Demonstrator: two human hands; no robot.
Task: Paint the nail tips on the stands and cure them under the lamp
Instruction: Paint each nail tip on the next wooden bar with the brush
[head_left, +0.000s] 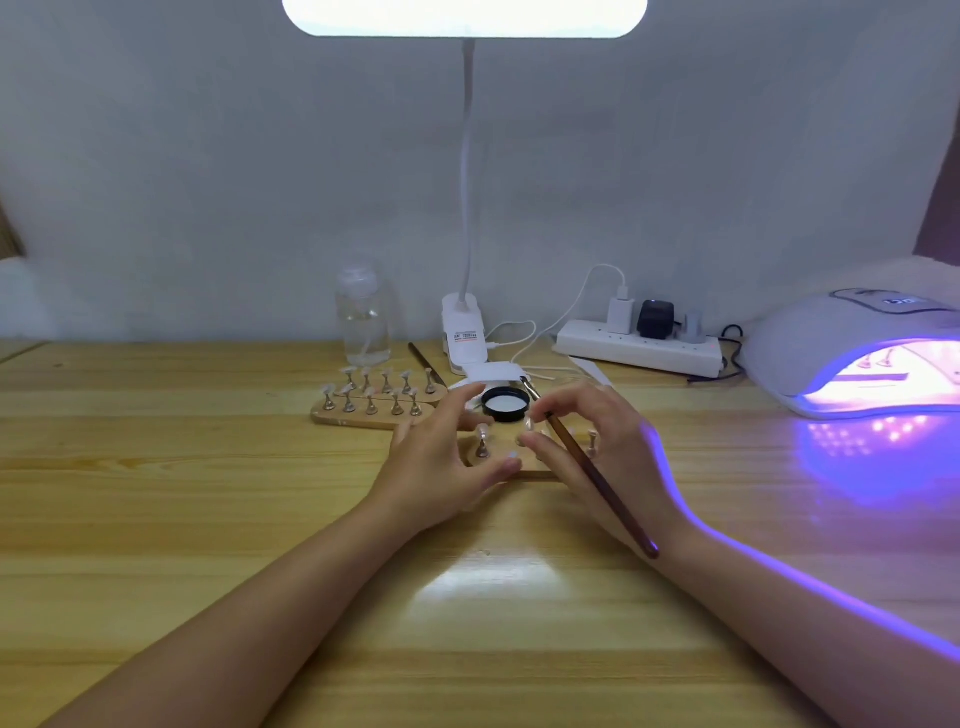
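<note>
At centre frame the right hand (587, 441) pinches the brush (592, 483) over the nail-tip stand (519, 470), left hand (441, 457) spread beside; a slip could topple the pegs.

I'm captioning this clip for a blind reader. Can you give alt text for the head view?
A person's right hand holds a long brown brush while the left hand rests at a small wooden nail-tip stand on a pale wooden table. At right, a white curing lamp glows purple.
</note>
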